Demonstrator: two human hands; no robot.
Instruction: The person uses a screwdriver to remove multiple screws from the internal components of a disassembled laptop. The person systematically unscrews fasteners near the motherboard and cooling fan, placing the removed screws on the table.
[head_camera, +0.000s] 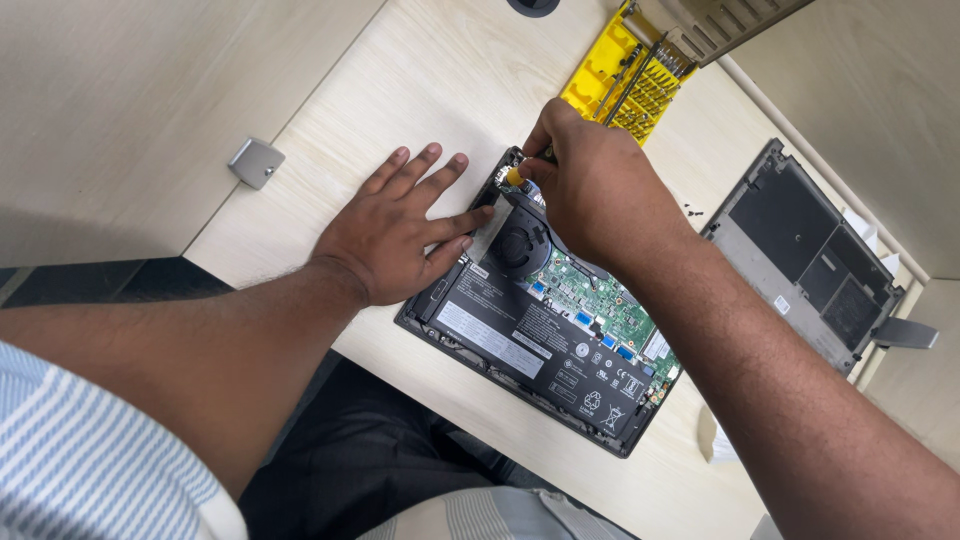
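Note:
An opened laptop lies upside down on the pale wooden desk, showing its black battery, round fan and green circuit board. My left hand rests flat, fingers spread, across the laptop's left edge and the desk beside it. My right hand is closed around a small screwdriver with a yellow handle, whose tip is at the laptop's far left corner.
A yellow tray of screwdriver bits lies just behind my right hand. The laptop's removed grey bottom cover lies to the right, with tiny dark screws beside it. A small grey metal block sits at the left desk edge.

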